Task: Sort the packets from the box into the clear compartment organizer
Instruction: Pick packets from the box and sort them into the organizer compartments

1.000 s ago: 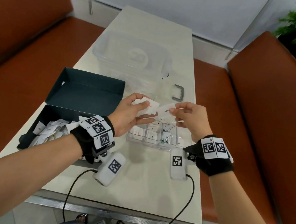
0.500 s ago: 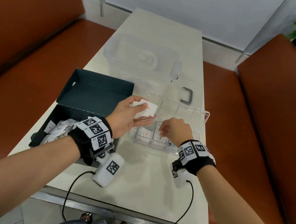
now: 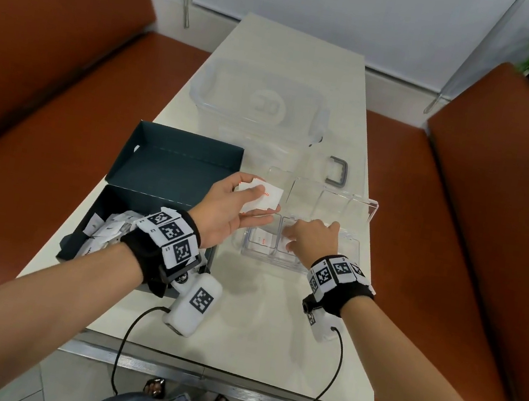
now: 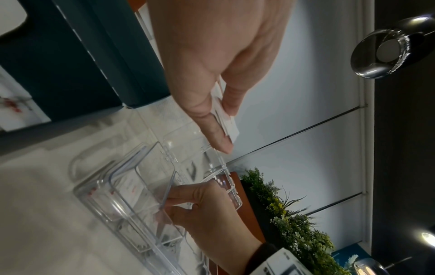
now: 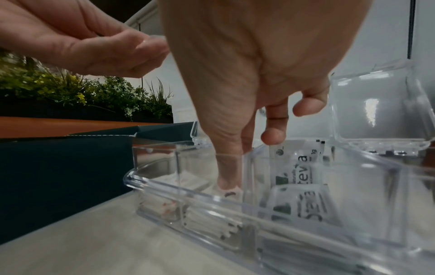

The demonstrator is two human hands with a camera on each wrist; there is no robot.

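Note:
My left hand [image 3: 261, 200] holds a small stack of white packets with red print [image 3: 273, 193] above the left end of the clear compartment organizer [image 3: 348, 253]. The left wrist view shows thumb and forefinger pinching that stack [image 4: 231, 128]. My right hand [image 3: 298, 240] reaches down into the organizer's middle compartment. In the right wrist view its thumb and forefinger [image 5: 227, 178] pinch a white packet [image 5: 231, 193] near the compartment floor. Another red-print packet [image 3: 262, 238] lies in the left compartment. Green-print packets [image 5: 303, 167] stand in the compartment to the right.
The dark box [image 3: 171, 165] with its lid open stands left of the organizer and holds several white packets [image 3: 106, 227]. A big clear tub [image 3: 260, 106] and a grey handle [image 3: 338, 172] lie behind. The organizer's lid [image 3: 332, 200] stands open at its far side.
My right hand took a packet from beside the left hand's stack and went down with it into the organizer's middle compartment. The left hand has stayed raised with its stack.

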